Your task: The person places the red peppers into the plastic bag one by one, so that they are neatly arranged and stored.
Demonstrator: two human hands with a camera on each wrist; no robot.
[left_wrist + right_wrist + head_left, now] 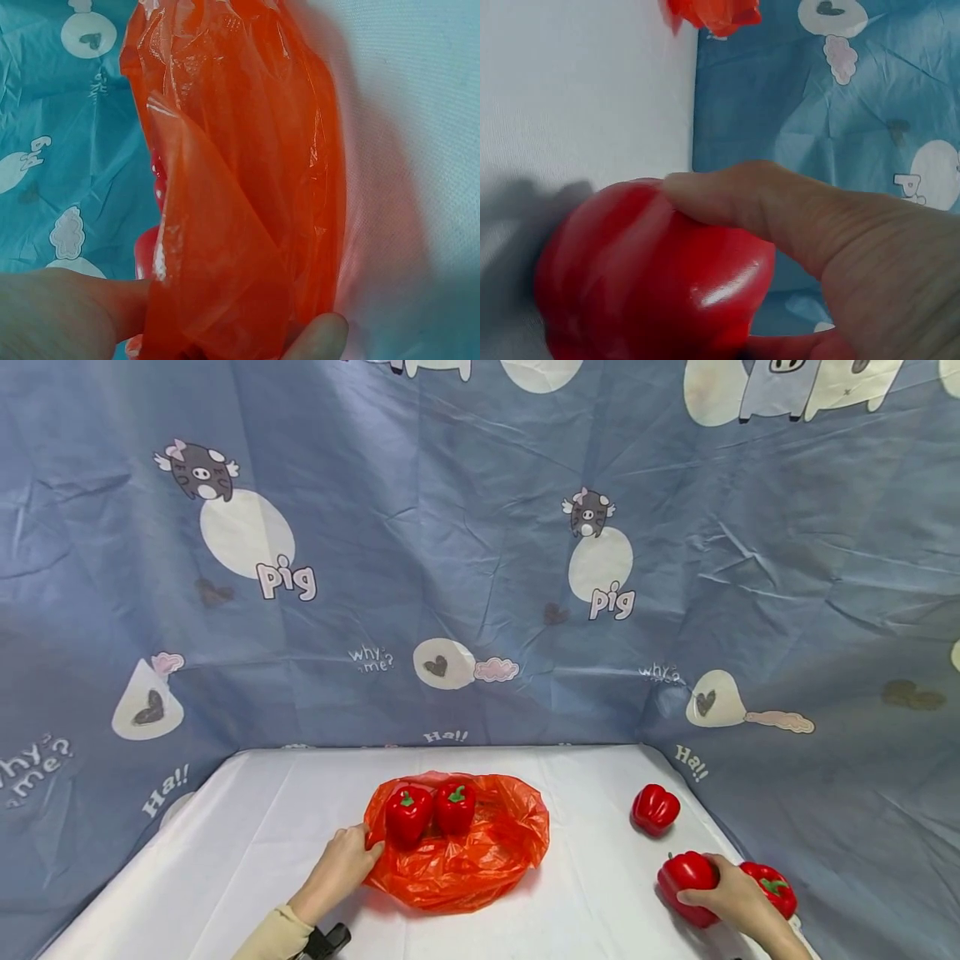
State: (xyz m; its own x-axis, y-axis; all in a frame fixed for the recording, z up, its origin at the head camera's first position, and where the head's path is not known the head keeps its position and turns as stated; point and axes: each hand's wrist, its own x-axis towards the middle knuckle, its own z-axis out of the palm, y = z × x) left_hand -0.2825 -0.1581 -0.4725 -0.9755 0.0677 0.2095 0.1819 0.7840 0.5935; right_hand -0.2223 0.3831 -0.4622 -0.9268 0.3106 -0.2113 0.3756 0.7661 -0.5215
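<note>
An orange-red plastic bag [480, 877] lies with its mouth spread wide, and two red bell peppers [408, 814] with green stems sit inside its left part. My left hand [341, 870] pinches the bag's left rim; the left wrist view shows the thin film [225, 247] between thumb and fingers. On the right, my right hand [738, 893] grips a red bell pepper [686, 885], its thumb across the side in the right wrist view, where the pepper [645, 277] fills the lower left. Its lower fingers are mostly hidden behind the pepper.
Another red bell pepper [656, 810] lies farther back on the right of the white table [585, 827]. One more pepper [772, 887] sits beyond the right hand, near the table's right edge. A blue patterned cloth [480, 560] hangs behind and along the sides.
</note>
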